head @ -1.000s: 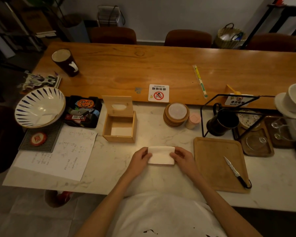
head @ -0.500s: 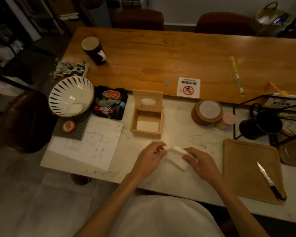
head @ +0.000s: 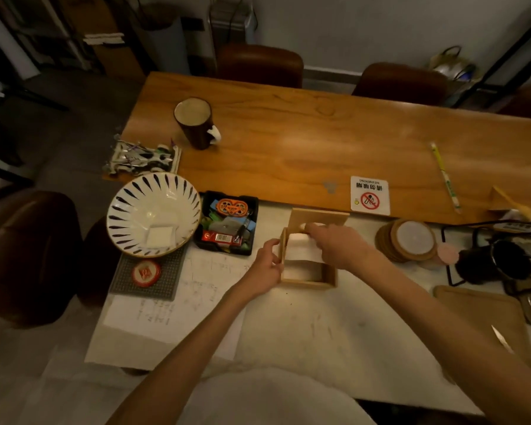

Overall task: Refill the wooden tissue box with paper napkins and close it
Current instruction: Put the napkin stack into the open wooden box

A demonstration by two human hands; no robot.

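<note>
The wooden tissue box [head: 308,282] stands on the marble counter with its lid [head: 319,217] upright at the back. A folded white paper napkin [head: 299,251] sits over the box's opening. My right hand [head: 339,245] holds the napkin from above and the right. My left hand [head: 269,265] grips the left wall of the box, with fingertips at the napkin's edge. Another folded napkin [head: 160,236] lies in the striped bowl [head: 135,194] at the left.
A black tray of small items [head: 227,222] sits left of the box, papers [head: 178,302] in front of it. Right of the box stand stacked coasters [head: 406,240], a dark mug [head: 500,265], a wooden board [head: 478,314] and a knife [head: 501,338]. A brown cup [head: 195,122] stands on the wooden table.
Both hands carried the napkin from the counter in front of me up to the box. The left hand now grips the box wall. The view has shifted left.
</note>
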